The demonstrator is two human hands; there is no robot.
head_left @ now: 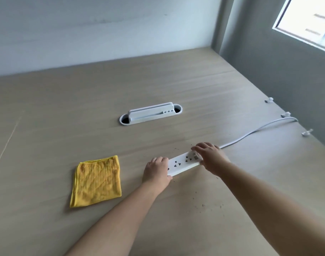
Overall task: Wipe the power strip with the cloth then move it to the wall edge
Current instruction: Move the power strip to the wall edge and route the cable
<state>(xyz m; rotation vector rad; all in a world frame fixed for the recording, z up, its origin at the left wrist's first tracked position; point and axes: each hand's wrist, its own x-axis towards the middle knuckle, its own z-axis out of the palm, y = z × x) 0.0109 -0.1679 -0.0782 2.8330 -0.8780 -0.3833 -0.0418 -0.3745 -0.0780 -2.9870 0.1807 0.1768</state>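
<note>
A white power strip (182,164) lies slanted on the wooden desk, near the front centre. My left hand (156,171) grips its near left end. Over its far right end curls my right hand (209,157), by the switch, holding that end. The strip's white cable (257,130) runs off to the right toward the grey wall. A folded yellow cloth (97,182) lies flat on the desk to the left of the strip, with neither hand on it.
Dark crumbs (204,205) are scattered on the desk around and in front of the strip. A white cable grommet with a raised cover (150,114) sits mid-desk. Three small white clips (286,114) line the desk edge by the grey right wall. A pale wall borders the back.
</note>
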